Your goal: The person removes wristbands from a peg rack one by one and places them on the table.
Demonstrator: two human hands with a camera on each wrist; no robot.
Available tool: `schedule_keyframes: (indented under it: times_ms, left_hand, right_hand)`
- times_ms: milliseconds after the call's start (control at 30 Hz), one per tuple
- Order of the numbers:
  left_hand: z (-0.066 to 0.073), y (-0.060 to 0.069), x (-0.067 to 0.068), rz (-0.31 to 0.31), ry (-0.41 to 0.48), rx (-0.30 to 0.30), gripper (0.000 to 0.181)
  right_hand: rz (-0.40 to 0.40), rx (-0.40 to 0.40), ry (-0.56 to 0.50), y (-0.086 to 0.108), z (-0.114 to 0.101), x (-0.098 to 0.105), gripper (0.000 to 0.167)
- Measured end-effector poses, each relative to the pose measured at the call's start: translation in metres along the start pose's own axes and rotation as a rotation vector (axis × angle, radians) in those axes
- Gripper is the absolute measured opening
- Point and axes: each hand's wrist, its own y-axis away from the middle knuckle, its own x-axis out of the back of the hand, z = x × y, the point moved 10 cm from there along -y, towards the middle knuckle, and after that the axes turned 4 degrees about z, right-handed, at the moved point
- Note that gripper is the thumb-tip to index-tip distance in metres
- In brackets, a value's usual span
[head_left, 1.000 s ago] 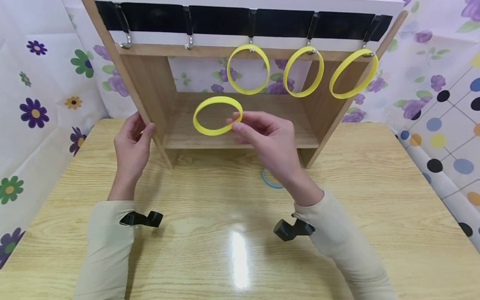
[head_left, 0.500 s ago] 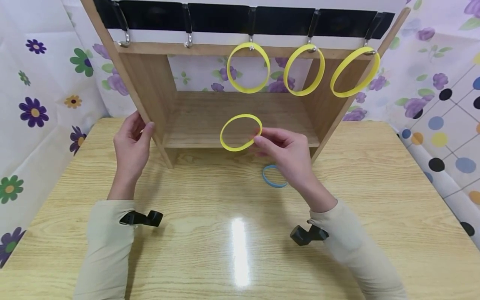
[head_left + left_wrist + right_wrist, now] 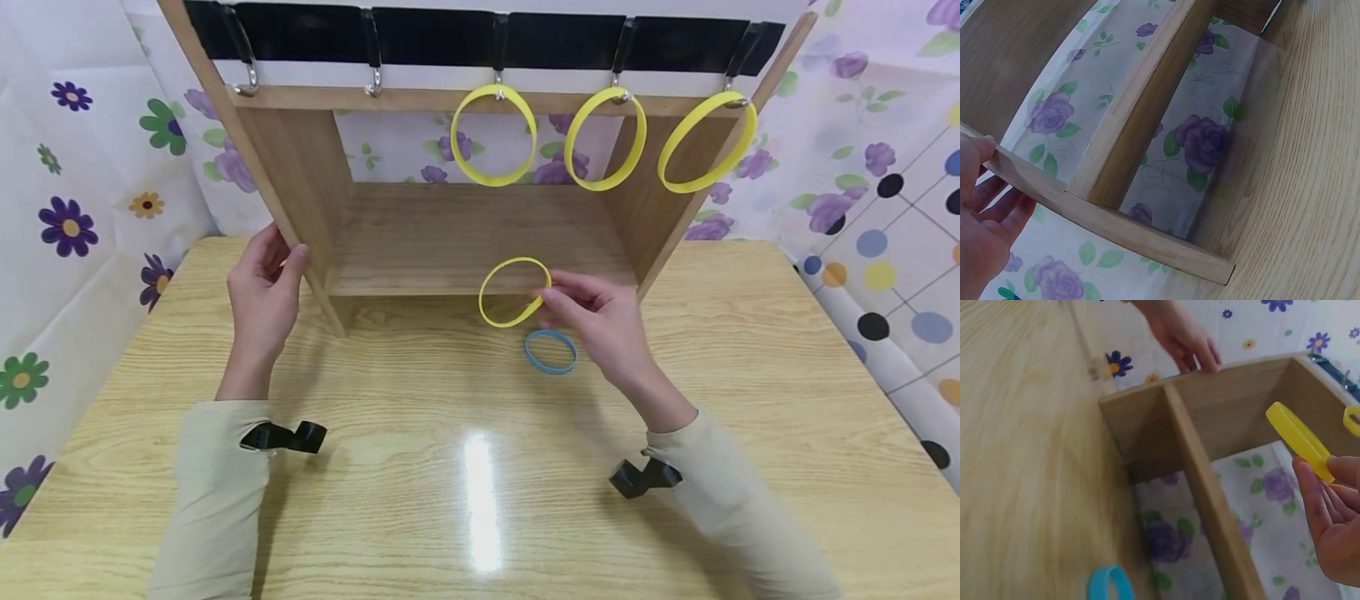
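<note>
My right hand (image 3: 602, 327) pinches a yellow ring (image 3: 489, 310) by its right edge, in front of the shelf board of a wooden rack (image 3: 480, 237). The right wrist view shows the same yellow ring (image 3: 1298, 437) between thumb and fingers. Around the left side panel of the rack, my left hand (image 3: 264, 292) has its fingers behind and its thumb in front; the left wrist view shows this hand (image 3: 988, 219) on the panel's edge. A blue ring (image 3: 551, 369) lies on the table just below the held ring.
Three yellow rings (image 3: 492, 181) hang from hooks along the top of the rack, at its middle and right. Two hooks (image 3: 375, 82) at the left carry no ring. Flowered cloth (image 3: 90, 125) stands behind and at the left, and dotted cloth (image 3: 885, 250) at the right.
My right hand has moved right and down toward the table's front with the yellow ring, which has turned in its grip. More of the blue ring shows. My left hand has stayed in place.
</note>
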Motion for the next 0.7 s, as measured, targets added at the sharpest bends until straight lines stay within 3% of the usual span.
schedule_keyframes:
  times_ms: [233, 467, 700]
  left_hand:
    - [0.0, 0.0, 0.0, 0.002, 0.012, -0.005, 0.041]
    - [0.0, 0.0, 0.0, 0.003, 0.001, -0.009, 0.041]
    - [0.0, 0.0, 0.0, 0.003, -0.005, -0.013, 0.041]
  right_hand:
    - [0.013, -0.036, 0.057, 0.001, 0.02, 0.022, 0.035]
    - [-0.008, -0.05, 0.039, 0.002, 0.039, 0.04, 0.035]
    - [-0.038, -0.162, 0.099, 0.004, 0.063, 0.054, 0.036]
